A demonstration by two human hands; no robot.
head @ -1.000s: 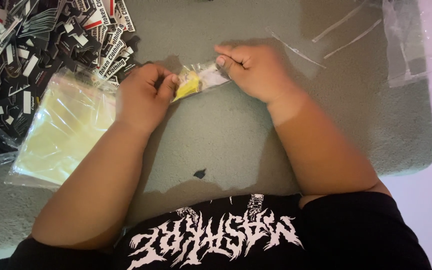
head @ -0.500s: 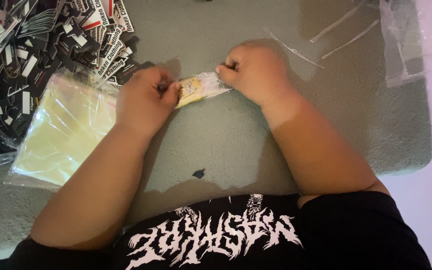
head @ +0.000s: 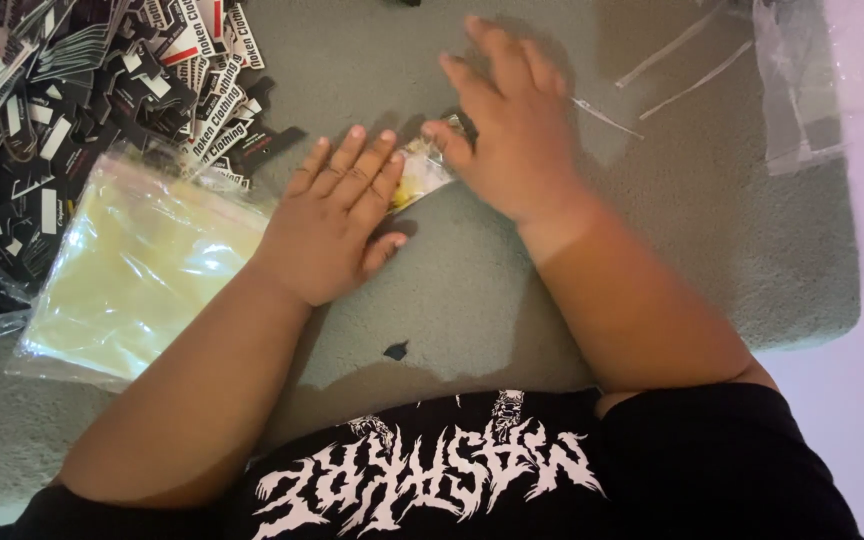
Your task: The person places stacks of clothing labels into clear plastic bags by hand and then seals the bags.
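A small clear packet with something yellow inside [head: 418,172] lies on the grey carpet [head: 472,290] between my two hands. My left hand [head: 337,215] lies flat with its fingers spread, the fingertips pressing on the packet's left part. My right hand [head: 512,130] is flat too, fingers apart, its thumb on the packet's right end. Most of the packet is hidden under the fingers.
A large clear bag of pale yellow material [head: 137,270] lies left of my left arm. A heap of black and white tags [head: 82,90] fills the top left. Clear plastic strips [head: 672,60] and a clear bag [head: 812,80] lie at the top right.
Both hands pinched the packet's ends before. Now the fingers have opened and both hands press flat on it against the carpet.
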